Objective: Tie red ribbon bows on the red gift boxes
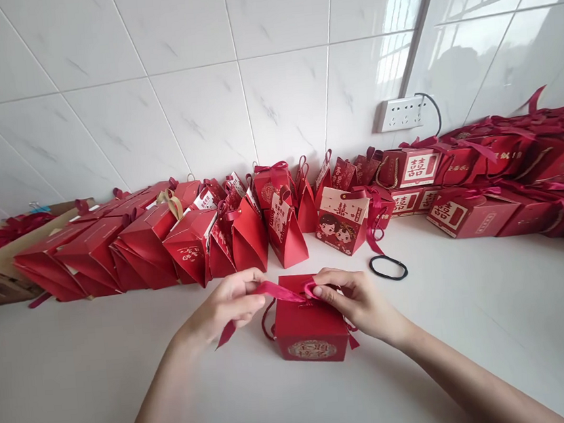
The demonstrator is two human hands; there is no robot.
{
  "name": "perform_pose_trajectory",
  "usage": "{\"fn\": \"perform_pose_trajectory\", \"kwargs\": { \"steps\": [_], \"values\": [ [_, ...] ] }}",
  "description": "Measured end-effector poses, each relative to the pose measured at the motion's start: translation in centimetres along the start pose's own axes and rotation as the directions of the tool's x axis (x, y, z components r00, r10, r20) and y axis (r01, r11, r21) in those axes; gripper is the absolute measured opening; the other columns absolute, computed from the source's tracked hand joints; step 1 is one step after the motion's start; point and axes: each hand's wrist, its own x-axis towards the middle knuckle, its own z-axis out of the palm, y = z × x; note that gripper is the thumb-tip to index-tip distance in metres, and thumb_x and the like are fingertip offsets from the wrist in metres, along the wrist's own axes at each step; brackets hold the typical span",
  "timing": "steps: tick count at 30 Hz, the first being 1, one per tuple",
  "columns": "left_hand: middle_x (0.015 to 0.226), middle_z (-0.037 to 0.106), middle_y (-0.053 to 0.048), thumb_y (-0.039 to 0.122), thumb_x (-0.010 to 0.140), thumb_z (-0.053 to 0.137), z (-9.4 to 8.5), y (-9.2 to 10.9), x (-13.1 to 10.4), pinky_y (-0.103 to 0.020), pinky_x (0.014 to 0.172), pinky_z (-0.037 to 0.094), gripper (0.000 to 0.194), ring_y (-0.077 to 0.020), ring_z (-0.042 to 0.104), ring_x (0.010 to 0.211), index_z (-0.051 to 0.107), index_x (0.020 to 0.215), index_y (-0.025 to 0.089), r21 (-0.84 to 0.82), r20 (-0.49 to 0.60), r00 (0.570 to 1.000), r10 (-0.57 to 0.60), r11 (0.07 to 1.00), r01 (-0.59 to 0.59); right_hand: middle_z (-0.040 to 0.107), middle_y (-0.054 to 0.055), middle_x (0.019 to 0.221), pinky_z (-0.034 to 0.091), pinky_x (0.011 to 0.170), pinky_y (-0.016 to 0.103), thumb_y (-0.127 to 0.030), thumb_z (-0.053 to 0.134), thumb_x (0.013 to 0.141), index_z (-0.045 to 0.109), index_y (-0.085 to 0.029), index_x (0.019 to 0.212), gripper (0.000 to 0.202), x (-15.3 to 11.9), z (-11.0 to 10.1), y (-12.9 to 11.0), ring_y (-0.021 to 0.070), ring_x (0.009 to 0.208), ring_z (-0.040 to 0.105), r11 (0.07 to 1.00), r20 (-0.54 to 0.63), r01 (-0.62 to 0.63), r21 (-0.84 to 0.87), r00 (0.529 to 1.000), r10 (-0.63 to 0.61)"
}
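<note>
A red gift box (pixel 307 331) with a gold round emblem on its front stands on the white table before me. A dark pink ribbon (pixel 282 292) runs across its top. My left hand (pixel 233 301) pinches one end of the ribbon, stretched out to the left of the box, with a tail hanging below the fingers. At the top of the box, my right hand (pixel 346 295) pinches a loop of the same ribbon between thumb and finger. A red cord handle (pixel 266 321) shows on the box's left side, and a ribbon tail hangs at its right.
Red gift boxes (pixel 93 254) line the tiled wall, several with ribbons. More boxes (pixel 489 210) are stacked at the right. A box with cartoon faces (pixel 342 222) stands behind my right hand, near a black hair tie (pixel 388 268). A power strip (pixel 400 114) is on the wall.
</note>
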Motion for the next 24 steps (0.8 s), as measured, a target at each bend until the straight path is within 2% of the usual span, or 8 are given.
{"fn": "perform_pose_trajectory", "kwargs": {
  "steps": [3,5,7,10,14,17,21,24],
  "values": [
    [0.074,0.055,0.003,0.029,0.079,0.059,0.6,1.5,-1.2,-0.021,0.054,0.032,0.025,-0.0092,0.043,0.059,0.053,0.103,0.024,0.385,-0.157,0.981,0.111,0.922,-0.042,0.062,0.004,0.079,0.039,0.059,0.024,-0.036,0.05,0.092,0.067,-0.018,0.081,0.027,0.0,0.2,-0.1,0.0138,0.069,0.053,1.0,0.005,-0.004,-0.026,1.0,0.004],
    [0.069,0.051,0.004,0.028,0.081,0.057,1.2,2.1,-1.8,-0.021,0.054,0.033,0.014,-0.0101,0.044,0.06,0.057,0.094,0.025,0.564,-0.198,0.967,0.16,0.825,-0.021,0.063,0.004,0.083,0.04,0.059,0.024,-0.036,0.049,0.092,0.067,-0.019,0.084,0.026,0.1,0.3,-0.1,0.0143,0.071,0.054,1.0,0.014,-0.009,-0.021,1.0,0.009],
    [0.068,0.051,0.005,0.027,0.082,0.054,1.6,2.4,-2.3,-0.021,0.051,0.033,0.008,-0.01,0.043,0.058,0.059,0.088,0.025,0.649,-0.2,0.963,0.181,0.76,-0.008,0.064,0.004,0.086,0.041,0.061,0.024,-0.035,0.048,0.092,0.066,-0.019,0.085,0.026,0.1,0.5,0.0,0.0147,0.074,0.055,1.0,0.025,-0.017,-0.004,1.0,0.017],
    [0.075,0.056,0.004,0.023,0.083,0.053,1.9,2.5,-2.6,-0.02,0.055,0.039,0.009,-0.0104,0.05,0.063,0.06,0.087,0.026,0.7,-0.209,0.934,0.29,0.711,-0.064,0.065,0.004,0.085,0.042,0.063,0.024,-0.034,0.049,0.092,0.064,-0.018,0.082,0.024,0.3,0.8,0.1,0.0147,0.075,0.056,0.999,0.045,-0.022,0.026,0.999,0.02],
    [0.084,0.052,0.003,0.027,0.082,0.058,2.2,3.0,-2.8,-0.021,0.062,0.042,0.006,-0.0095,0.053,0.068,0.059,0.078,0.023,0.766,-0.199,0.883,0.425,0.63,-0.13,0.064,0.004,0.084,0.042,0.062,0.024,-0.033,0.049,0.091,0.063,-0.017,0.082,0.023,0.4,1.0,0.0,0.014,0.073,0.055,0.998,0.066,-0.03,0.054,0.997,0.026],
    [0.082,0.048,0.003,0.025,0.081,0.058,3.0,3.4,-2.8,-0.021,0.055,0.038,0.012,-0.0078,0.047,0.061,0.053,0.071,0.021,0.75,-0.17,0.903,0.395,0.646,-0.141,0.062,0.003,0.076,0.039,0.057,0.023,-0.034,0.051,0.089,0.06,-0.016,0.078,0.023,0.2,0.5,-0.3,0.0125,0.066,0.052,0.991,0.099,-0.065,0.114,0.994,0.054],
    [0.077,0.045,0.004,0.021,0.083,0.054,4.6,3.7,-2.2,-0.02,0.055,0.038,0.017,-0.0079,0.045,0.062,0.045,0.069,0.02,0.64,-0.102,0.928,0.359,0.737,-0.215,0.055,0.0,0.065,0.036,0.054,0.022,-0.032,0.055,0.084,0.056,-0.015,0.071,0.021,0.0,-0.2,-0.8,0.0103,0.058,0.047,0.976,0.136,-0.12,0.181,0.986,0.096],
    [0.074,0.047,0.004,0.025,0.085,0.053,5.4,3.7,-1.5,-0.02,0.056,0.039,0.019,-0.0085,0.047,0.063,0.045,0.069,0.02,0.624,-0.149,0.924,0.352,0.758,-0.189,0.056,0.001,0.068,0.036,0.055,0.022,-0.03,0.054,0.084,0.057,-0.014,0.073,0.02,-0.3,-0.4,-1.0,0.0106,0.06,0.048,0.975,0.142,-0.116,0.188,0.986,0.09]
  ]
}}
